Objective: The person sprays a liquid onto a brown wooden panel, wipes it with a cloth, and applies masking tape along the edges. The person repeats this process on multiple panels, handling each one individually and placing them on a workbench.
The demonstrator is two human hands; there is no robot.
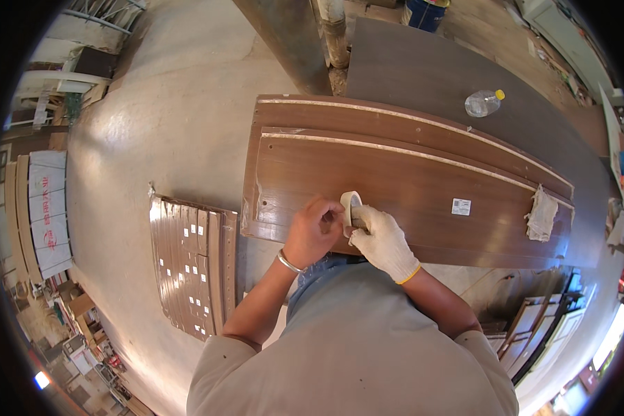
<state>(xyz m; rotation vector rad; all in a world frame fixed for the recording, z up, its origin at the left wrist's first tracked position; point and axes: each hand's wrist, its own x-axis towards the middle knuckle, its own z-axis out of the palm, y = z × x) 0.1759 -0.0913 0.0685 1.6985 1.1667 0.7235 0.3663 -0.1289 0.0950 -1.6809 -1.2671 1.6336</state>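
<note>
My gloved right hand point(383, 241) grips a pale roll of tape point(347, 208), with its fingers at the ring's opening. Against the left side of the roll, my bare left hand point(315, 227) has its fingers curled in a pinch; whether a loose end of tape is between them cannot be made out. A metal bangle point(290, 263) circles my left wrist. Both hands are over the near edge of a brown panel point(367, 163), which lies on a larger brown panel point(409, 127). A small white label point(461, 206) is stuck on the upper panel.
At the panels' right end lies a white work glove point(542, 213). A clear bottle with a yellow cap point(483, 103) rests on the dark surface point(409, 69) behind. Left of me, brown slatted pieces point(187, 263) carry several labels. More panels point(537, 326) lean at the lower right.
</note>
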